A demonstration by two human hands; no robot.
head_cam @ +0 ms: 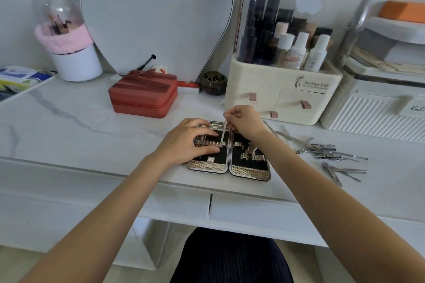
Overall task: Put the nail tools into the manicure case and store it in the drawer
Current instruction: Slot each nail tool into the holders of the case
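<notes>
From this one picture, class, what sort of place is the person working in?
Probably a dressing table at home. A mirror leans against the wall, a clear-lidded cosmetics organiser holds bottles, and a cup of makeup brushes stands on the marble-look tabletop.

- A red zipped case [144, 96] lies on the white marble table [69, 117].
- Behind it leans a mirror [156, 14].
- At the left stands a white brush holder [77, 62] with a clear dome.
- At the right stands a cream cosmetics organizer [289, 89], with bottles inside.
- Between the red case and the organizer sits a small dark jar [212, 82].
</notes>
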